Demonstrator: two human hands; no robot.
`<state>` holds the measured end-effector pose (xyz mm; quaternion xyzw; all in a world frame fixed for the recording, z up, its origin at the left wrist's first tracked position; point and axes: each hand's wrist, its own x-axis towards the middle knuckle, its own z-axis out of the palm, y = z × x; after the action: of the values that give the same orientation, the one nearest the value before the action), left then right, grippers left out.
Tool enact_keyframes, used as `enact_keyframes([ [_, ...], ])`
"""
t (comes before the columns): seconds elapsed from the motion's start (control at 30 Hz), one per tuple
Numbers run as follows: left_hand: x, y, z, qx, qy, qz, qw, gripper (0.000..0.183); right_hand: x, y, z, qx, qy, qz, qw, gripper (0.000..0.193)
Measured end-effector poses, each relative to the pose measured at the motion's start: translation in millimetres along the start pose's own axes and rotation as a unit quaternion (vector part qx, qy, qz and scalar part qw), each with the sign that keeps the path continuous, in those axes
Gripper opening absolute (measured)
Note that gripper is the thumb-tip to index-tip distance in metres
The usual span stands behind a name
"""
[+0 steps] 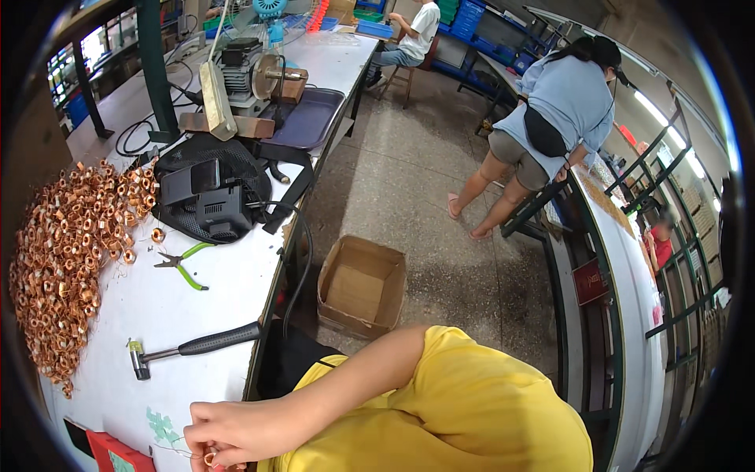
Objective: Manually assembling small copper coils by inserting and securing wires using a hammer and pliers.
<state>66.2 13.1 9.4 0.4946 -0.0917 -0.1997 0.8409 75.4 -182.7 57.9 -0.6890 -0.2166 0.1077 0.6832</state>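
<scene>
At the lower edge, my right hand (pixel 240 431) is closed, its fingers pinching a small copper wire coil (pixel 209 459). Thin wire ends stick out from the coil to the left. My left hand is out of the picture. Next to the right hand lie pale green scraps (pixel 163 425) on the white table, and a red block-like object (pixel 118 452) with a green patch. Farther up the table rests a hammer (pixel 193 346) with a black grip. Beyond it are green-handled pliers (pixel 185 266), jaws apart.
A large heap of copper coils (pixel 79 252) covers the table's left side. Behind the pliers sit a black mesh bag (pixel 212 185), a motor (pixel 244 71) and a dark tray (pixel 311 118). An open cardboard box (pixel 362 287) stands on the floor. Several people are around the room.
</scene>
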Motion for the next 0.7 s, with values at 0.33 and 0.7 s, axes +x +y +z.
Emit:
enact_keyframes([
  [0.33,11.2,-23.3,38.2,-0.181,-0.105,0.077,0.975,0.044,2.4,7.9,-1.1,-0.091,-0.009,-0.026,0.995,0.016],
  [0.7,-1.8,18.3,42.0,-0.037,-0.006,-0.293,0.955,0.047,-9.3,-1.5,-33.4,-0.171,-0.066,-0.06,0.981,0.011],
])
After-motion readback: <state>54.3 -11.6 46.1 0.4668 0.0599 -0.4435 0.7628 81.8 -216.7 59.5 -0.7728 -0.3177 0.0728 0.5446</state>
